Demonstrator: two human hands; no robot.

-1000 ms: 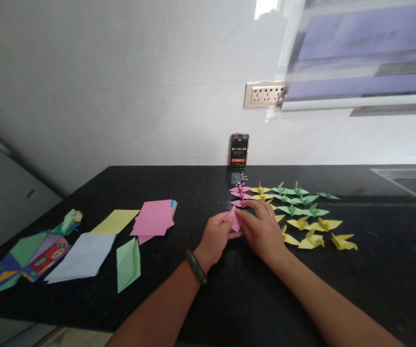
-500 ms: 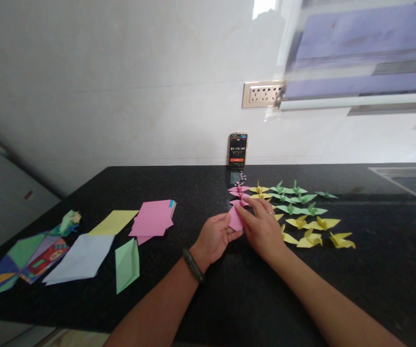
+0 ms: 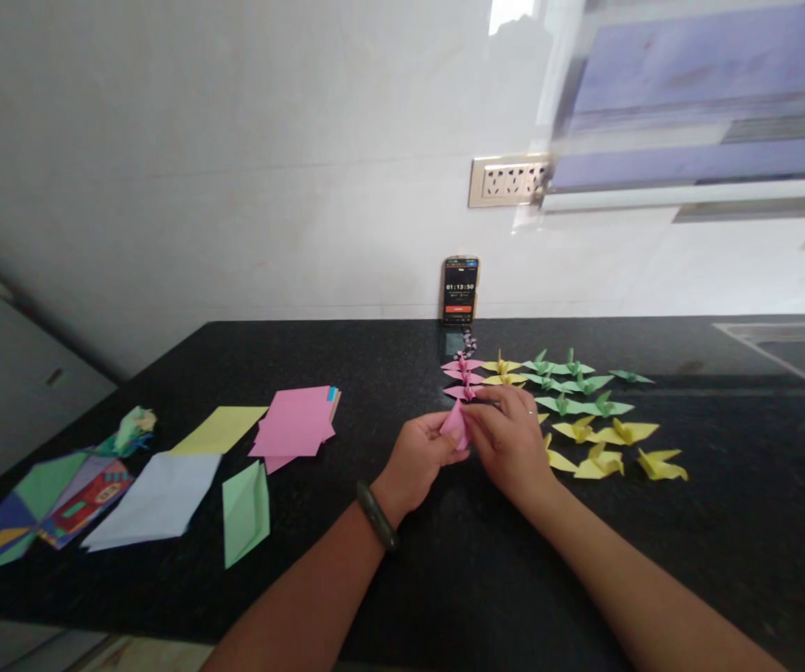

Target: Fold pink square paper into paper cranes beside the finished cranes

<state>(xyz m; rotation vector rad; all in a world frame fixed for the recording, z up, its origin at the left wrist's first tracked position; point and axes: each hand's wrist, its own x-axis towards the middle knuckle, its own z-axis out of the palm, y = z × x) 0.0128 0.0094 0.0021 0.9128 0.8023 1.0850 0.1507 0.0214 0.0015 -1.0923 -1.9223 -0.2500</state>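
Observation:
Both hands meet over a small folded pink paper (image 3: 456,423) just above the black counter (image 3: 444,569). My left hand (image 3: 417,459), with a dark bangle on the wrist, pinches the paper's left side. My right hand (image 3: 512,441) closes its fingers on the paper's right side. Just behind them lie finished pink paper cranes (image 3: 464,371). Rows of green paper cranes (image 3: 574,385) and yellow paper cranes (image 3: 604,452) spread out to the right of my right hand.
A stack of pink sheets (image 3: 296,423), a yellow sheet (image 3: 220,430), a pale blue sheet (image 3: 157,497) and a folded green sheet (image 3: 247,511) lie at the left, with patterned papers (image 3: 38,504) beyond. A phone (image 3: 460,290) showing a timer leans against the wall. A sink (image 3: 794,350) is at far right.
The pink paper has been folded narrower between my fingers. My right hand's fingers have curled in over it. The phone's timer has advanced one second.

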